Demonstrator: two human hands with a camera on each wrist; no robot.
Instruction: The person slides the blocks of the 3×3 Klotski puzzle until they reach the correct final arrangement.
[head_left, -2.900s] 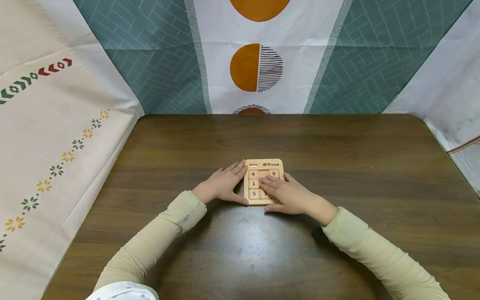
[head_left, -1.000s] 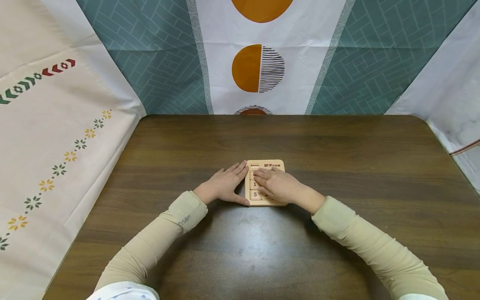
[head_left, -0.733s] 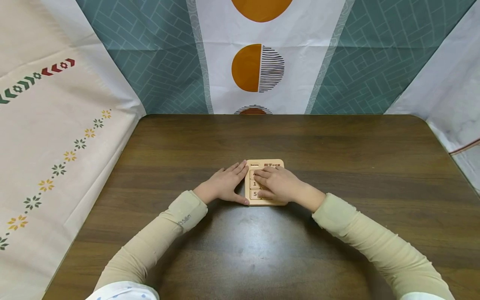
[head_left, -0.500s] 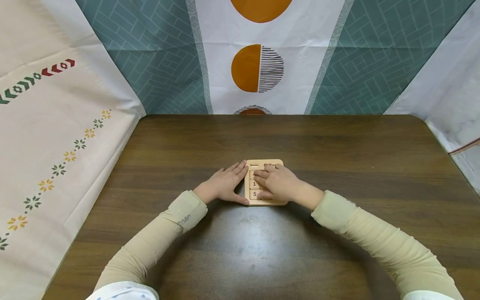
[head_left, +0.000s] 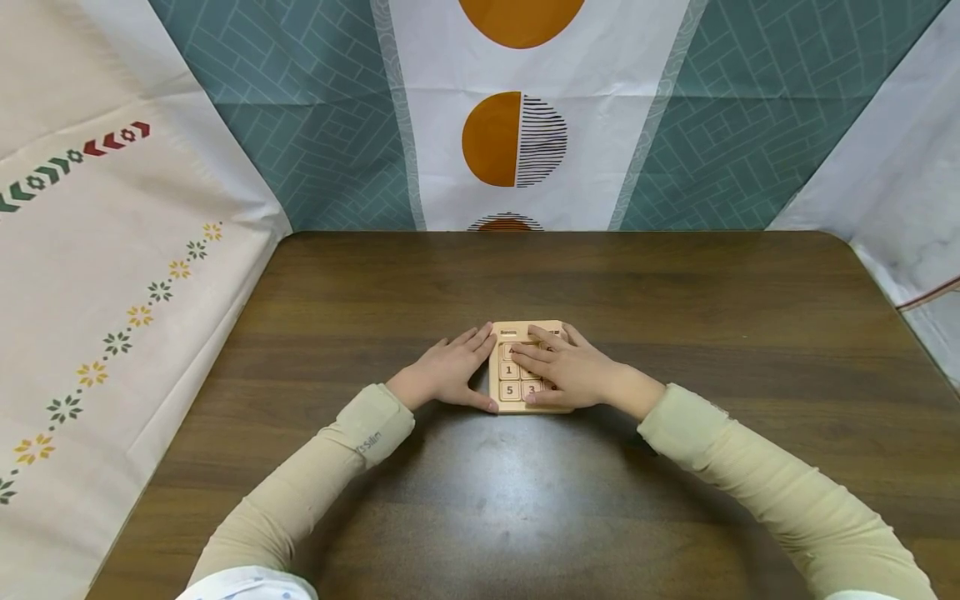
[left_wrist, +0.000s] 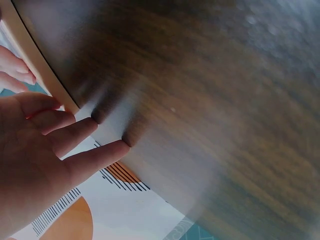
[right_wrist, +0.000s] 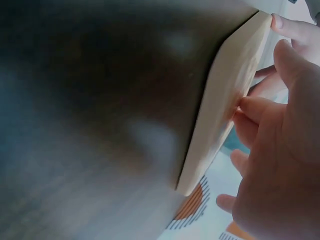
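a cream cloth (head_left: 67,333) with printed flowers hangs at far left. next comes a wrinkled beige sleeve (head_left: 296,487), then the left hand (head_left: 446,368), grip apart, straight fingers touching the left edge of the board (head_left: 519,327). the board, pale wood with square numbered tiles (head_left: 510,391), lies flat on the dark, glossy, wood-grained table (head_left: 675,292). the right hand (head_left: 581,375) rests over its right side, fingers loose and apart, touching the board's face.
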